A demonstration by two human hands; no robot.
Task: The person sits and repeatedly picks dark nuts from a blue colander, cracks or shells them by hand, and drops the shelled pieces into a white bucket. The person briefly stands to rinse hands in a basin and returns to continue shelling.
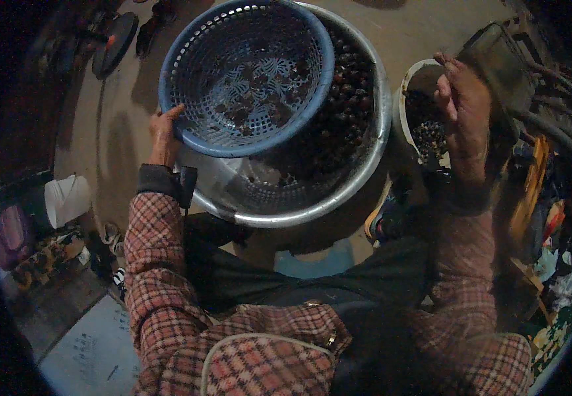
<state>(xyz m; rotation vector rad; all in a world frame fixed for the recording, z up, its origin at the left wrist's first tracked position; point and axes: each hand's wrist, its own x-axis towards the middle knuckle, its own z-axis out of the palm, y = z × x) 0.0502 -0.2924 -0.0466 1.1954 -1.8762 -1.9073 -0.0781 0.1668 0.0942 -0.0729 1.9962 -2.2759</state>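
Observation:
My left hand grips the lower left rim of a blue plastic basket with a perforated wall. Dark bits lie scattered on the basket's bottom. It is tilted over a wide metal basin, which holds many dark, round, nut-like pieces on its right side. Above the right edge of a pale bucket is my right hand, its fingers bent with a small dark scrap at the tips. Inside the bucket lie dark and light bits of debris.
A blue-grey plastic stool shows between my legs. At left lies a white bucket near a printed grey box. Dark long-handled items and mixed bags crowd the right side. A round dark disc stands at upper left.

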